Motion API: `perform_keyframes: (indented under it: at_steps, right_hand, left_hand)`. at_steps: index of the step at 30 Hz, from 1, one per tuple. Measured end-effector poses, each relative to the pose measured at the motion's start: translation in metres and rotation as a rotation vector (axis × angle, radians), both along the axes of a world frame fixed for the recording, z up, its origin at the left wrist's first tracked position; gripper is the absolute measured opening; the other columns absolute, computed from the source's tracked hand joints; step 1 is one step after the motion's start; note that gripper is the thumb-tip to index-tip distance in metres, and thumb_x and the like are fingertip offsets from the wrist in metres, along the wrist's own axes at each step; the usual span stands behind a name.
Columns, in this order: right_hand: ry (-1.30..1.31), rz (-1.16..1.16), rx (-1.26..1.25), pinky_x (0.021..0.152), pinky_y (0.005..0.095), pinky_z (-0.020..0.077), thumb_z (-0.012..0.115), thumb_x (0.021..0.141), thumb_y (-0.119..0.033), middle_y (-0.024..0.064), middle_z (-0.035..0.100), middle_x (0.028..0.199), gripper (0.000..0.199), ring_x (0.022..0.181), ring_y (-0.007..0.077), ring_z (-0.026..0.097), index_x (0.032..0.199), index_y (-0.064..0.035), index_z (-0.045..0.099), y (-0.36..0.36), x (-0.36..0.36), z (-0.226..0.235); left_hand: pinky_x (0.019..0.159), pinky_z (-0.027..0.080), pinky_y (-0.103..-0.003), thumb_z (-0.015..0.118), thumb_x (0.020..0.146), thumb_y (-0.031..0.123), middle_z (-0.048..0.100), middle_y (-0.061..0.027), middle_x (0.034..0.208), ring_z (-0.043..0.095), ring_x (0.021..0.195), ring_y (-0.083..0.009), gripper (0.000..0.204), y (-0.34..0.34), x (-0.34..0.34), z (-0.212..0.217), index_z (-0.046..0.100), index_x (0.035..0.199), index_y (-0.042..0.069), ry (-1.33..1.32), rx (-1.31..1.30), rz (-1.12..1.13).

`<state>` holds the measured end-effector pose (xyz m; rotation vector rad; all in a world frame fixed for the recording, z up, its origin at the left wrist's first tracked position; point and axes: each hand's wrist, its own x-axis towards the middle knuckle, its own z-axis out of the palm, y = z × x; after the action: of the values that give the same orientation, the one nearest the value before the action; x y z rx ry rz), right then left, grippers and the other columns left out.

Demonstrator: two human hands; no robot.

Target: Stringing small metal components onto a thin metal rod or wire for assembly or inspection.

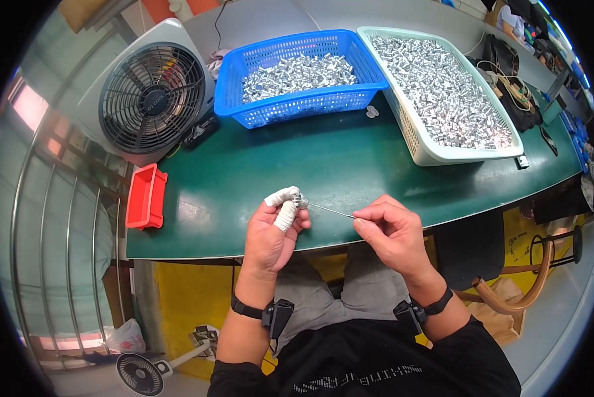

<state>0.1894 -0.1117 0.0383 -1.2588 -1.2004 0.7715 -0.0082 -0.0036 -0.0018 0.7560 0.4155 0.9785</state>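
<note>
My left hand, with white wrapping on its thumb and forefinger, pinches a small silvery metal part above the near edge of the green table. From the right, my right hand grips a thin metal rod between thumb and forefinger. The rod's far end reaches the metal part; whether it goes inside cannot be made out. Beyond my hands stands a blue basket holding many small silvery metal pieces. A pale green basket to its right is heaped with similar pieces.
A box fan stands at the back left, with an empty red bin nearer me. Dark items and cables lie right of the pale basket. Below the green tabletop are a wooden-armed chair and a small white fan.
</note>
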Motion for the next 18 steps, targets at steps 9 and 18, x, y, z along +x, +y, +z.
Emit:
perform_keyframes:
  at_steps: [9, 18]
  right_hand:
    - [-0.146, -0.018, 0.014, 0.058, 0.0195, 0.0388, 0.069, 0.086, 0.001, 0.002, 0.058, 0.084, 0.008, 0.068, 0.0046, 0.05, 0.094, 0.001, 0.07, -0.004, 0.002, 0.009]
    - [0.215, 0.201, -0.224, 0.055, 0.0207, 0.0381, 0.069, 0.084, 0.001, 0.003, 0.058, 0.083, 0.01, 0.066, 0.0051, 0.051, 0.094, -0.0006, 0.071, -0.003, -0.001, 0.002]
  left_hand:
    - [0.074, 0.05, -0.032, 0.059, 0.094, 0.003, 0.064, -0.0081, 0.103, 0.06, 0.085, -0.0176, 0.023, -0.004, 0.002, 0.004, 0.062, 0.117, 0.003, 0.128, 0.05, 0.02]
    - [0.069, 0.05, -0.031, 0.061, 0.092, 0.003, 0.064, -0.0089, 0.099, 0.06, 0.08, -0.0174, 0.021, 0.003, -0.009, 0.011, 0.062, 0.113, 0.001, 0.165, 0.167, -0.254]
